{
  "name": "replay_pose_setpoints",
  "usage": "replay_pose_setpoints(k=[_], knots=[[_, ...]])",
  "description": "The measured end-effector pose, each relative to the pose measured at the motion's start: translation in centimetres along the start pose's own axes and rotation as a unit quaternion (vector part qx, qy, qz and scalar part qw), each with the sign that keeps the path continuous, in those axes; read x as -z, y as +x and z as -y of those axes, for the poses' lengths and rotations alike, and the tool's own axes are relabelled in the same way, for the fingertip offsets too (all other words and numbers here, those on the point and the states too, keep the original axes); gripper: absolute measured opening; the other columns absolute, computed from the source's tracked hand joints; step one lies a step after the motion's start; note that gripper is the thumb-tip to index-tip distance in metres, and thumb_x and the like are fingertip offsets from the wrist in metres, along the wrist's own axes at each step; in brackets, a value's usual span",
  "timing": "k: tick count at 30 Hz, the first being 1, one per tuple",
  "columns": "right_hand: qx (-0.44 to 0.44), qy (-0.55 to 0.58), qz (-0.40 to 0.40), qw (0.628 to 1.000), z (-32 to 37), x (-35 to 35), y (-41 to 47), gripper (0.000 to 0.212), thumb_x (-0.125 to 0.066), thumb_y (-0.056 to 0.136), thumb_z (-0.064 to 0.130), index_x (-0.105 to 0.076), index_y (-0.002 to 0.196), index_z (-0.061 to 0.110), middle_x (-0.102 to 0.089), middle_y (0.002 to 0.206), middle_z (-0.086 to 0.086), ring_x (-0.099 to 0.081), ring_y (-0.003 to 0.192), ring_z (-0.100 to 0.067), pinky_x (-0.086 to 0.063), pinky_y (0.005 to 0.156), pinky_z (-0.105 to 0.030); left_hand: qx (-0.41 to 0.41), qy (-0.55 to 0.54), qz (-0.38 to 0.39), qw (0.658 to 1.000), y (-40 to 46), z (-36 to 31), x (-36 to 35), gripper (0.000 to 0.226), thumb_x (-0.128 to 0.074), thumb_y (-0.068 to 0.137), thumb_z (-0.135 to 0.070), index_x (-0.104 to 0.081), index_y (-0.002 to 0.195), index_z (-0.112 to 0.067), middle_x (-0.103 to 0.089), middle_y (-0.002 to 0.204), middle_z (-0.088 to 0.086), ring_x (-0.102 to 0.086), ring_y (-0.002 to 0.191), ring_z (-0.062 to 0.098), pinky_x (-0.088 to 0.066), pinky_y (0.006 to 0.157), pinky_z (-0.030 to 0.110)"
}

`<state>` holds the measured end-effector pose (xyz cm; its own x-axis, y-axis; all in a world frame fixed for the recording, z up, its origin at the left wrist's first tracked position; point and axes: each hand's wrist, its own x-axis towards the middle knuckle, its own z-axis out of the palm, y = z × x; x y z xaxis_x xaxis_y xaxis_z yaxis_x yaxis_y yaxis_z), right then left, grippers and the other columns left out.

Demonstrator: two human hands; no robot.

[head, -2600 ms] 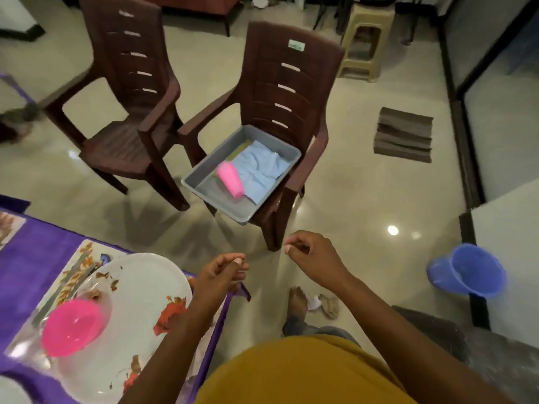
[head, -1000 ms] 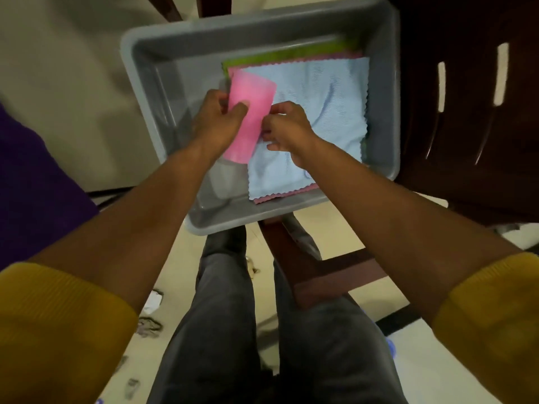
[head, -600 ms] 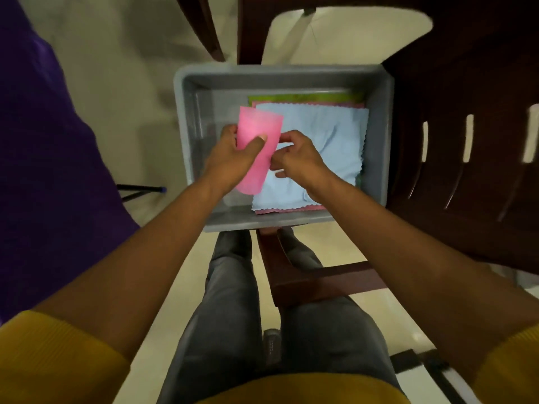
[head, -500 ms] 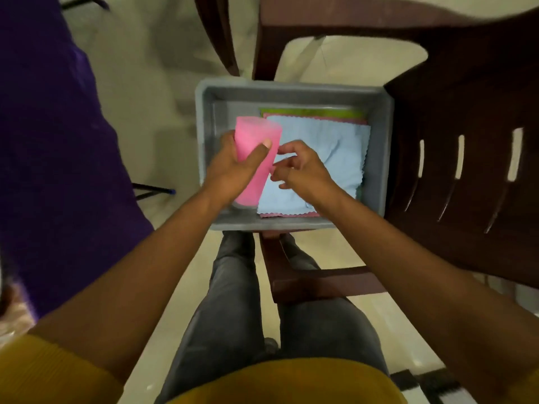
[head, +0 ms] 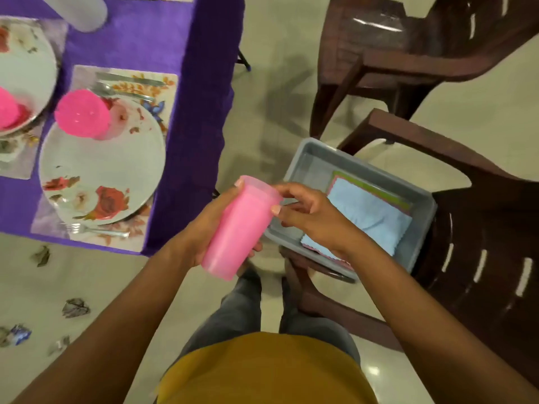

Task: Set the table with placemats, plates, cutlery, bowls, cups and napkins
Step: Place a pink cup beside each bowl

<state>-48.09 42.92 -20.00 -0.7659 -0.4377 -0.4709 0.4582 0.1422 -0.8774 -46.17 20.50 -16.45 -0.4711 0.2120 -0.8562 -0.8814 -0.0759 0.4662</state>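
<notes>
Your left hand (head: 204, 228) is wrapped around the pink cup (head: 240, 225), fingers curled under its lower half and thumb up along the side near the rim; the cup is tilted, mouth pointing up and away from you. Your right hand (head: 309, 217) pinches the cup's rim between thumb and fingertips, the remaining fingers loosely curled. The cup sits in the air over the floor, between the table (head: 201, 83) edge on your left and the grey tub (head: 420, 228) on your right.

The tub rests on the seat of a brown chair (head: 481, 228), holding a folded blue napkin (head: 370, 217) on top of pink and green ones. On the table's purple cloth, the nearest placemat (head: 157, 83) carries a floral plate (head: 99, 170) with a pink bowl (head: 83, 113) on its far side, a fork (head: 99, 230) at the near edge, and a knife and spoon beyond. The plate lies close to the table's right edge. A strip of bare floor runs between table and chair; a second chair (head: 393, 53) stands further ahead.
</notes>
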Motion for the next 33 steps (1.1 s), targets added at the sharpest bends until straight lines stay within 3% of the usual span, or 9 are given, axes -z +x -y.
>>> replay_pose_setpoints(k=[4,9,13,18,20,23,26,29,33], knots=[[0.039,-0.065,0.052,0.996,2.5,-3.5,1.7,0.025,-0.074,0.095,0.024,-0.075,0.120,0.018,-0.075,0.116,0.003,-0.068,0.114,-0.018,-0.053,0.105,-0.053,0.000,-0.022,0.017,1.000,-2.6,0.8,4.9,0.073,-0.052,0.093,-0.070,-0.063,0.137,-0.013,-0.066,0.127,0.031,-0.070,0.093,0.044,-0.060,0.080,0.049],[0.054,-0.124,0.146,0.980,5.6,-9.7,4.1,0.015,-0.075,0.094,0.018,-0.080,0.107,0.016,-0.078,0.106,-0.002,-0.071,0.105,-0.026,-0.051,0.104,-0.059,-0.052,-0.015,0.003,0.999,-6.0,0.4,10.5,0.067,-0.064,0.089,-0.067,-0.067,0.127,-0.011,-0.069,0.119,0.031,-0.069,0.100,0.047,-0.050,0.098,0.068],[0.065,-0.137,0.179,0.972,8.1,-14.6,6.1,0.019,-0.077,0.092,0.013,-0.078,0.108,0.004,-0.077,0.107,-0.010,-0.071,0.106,-0.031,-0.052,0.103,-0.057,-0.092,-0.009,0.007,0.996,-8.4,0.3,15.3,0.105,-0.086,0.060,-0.073,-0.054,0.137,-0.009,-0.071,0.113,0.025,-0.073,0.093,0.040,-0.059,0.084,0.056],[0.070,-0.149,0.189,0.968,10.4,-19.2,8.3,0.017,-0.079,0.089,0.010,-0.079,0.104,0.004,-0.078,0.102,-0.013,-0.071,0.101,-0.032,-0.057,0.097,-0.053,-0.099,-0.049,0.011,0.994,-10.4,0.6,19.9,0.116,-0.094,0.044,-0.073,-0.054,0.135,-0.014,-0.075,0.109,0.022,-0.074,0.091,0.039,-0.062,0.078,0.052],[0.076,-0.162,0.188,0.966,10.9,-20.8,9.0,0.016,-0.079,0.088,0.009,-0.080,0.104,0.005,-0.078,0.101,-0.011,-0.071,0.097,-0.025,-0.057,0.095,-0.049,-0.099,-0.060,0.001,0.993,-11.1,0.4,21.1,0.108,-0.093,0.049,-0.071,-0.055,0.134,-0.016,-0.075,0.108,0.023,-0.074,0.090,0.040,-0.063,0.076,0.051],[0.087,-0.175,0.189,0.962,11.6,-22.9,9.8,0.016,-0.079,0.088,0.007,-0.079,0.104,0.003,-0.078,0.101,-0.013,-0.071,0.095,-0.020,-0.057,0.093,-0.044,-0.125,-0.065,-0.022,0.990,-12.2,0.1,22.7,0.068,-0.073,0.084,-0.059,-0.054,0.133,-0.016,-0.076,0.102,0.017,-0.074,0.087,0.036,-0.063,0.075,0.049],[0.101,-0.192,0.183,0.959,12.1,-24.6,10.6,0.015,-0.080,0.088,0.011,-0.080,0.103,0.007,-0.079,0.100,-0.008,-0.072,0.097,-0.025,-0.057,0.094,-0.048,-0.153,-0.062,-0.051,0.985,-13.0,-0.1,23.9,0.055,-0.071,0.089,-0.054,-0.056,0.127,-0.018,-0.077,0.097,0.013,-0.075,0.084,0.032,-0.063,0.073,0.047],[0.108,-0.197,0.185,0.957,12.7,-25.8,11.2,0.011,-0.081,0.087,0.012,-0.081,0.098,0.014,-0.079,0.097,-0.002,-0.072,0.093,-0.018,-0.057,0.093,-0.047,-0.166,-0.067,-0.035,0.983,-13.7,-0.3,25.0,0.045,-0.067,0.092,-0.054,-0.061,0.119,-0.019,-0.076,0.100,0.016,-0.073,0.088,0.038,-0.060,0.079,0.050],[0.104,-0.188,0.186,0.959,13.3,-26.9,12.2,0.012,-0.084,0.083,0.008,-0.082,0.095,0.009,-0.079,0.094,-0.010,-0.071,0.090,-0.024,-0.057,0.092,-0.051,-0.166,-0.075,-0.028,0.983,-14.2,-0.2,26.2,0.043,-0.057,0.087,-0.052,-0.062,0.116,-0.020,-0.078,0.094,0.012,-0.074,0.084,0.032,-0.061,0.077,0.046]])
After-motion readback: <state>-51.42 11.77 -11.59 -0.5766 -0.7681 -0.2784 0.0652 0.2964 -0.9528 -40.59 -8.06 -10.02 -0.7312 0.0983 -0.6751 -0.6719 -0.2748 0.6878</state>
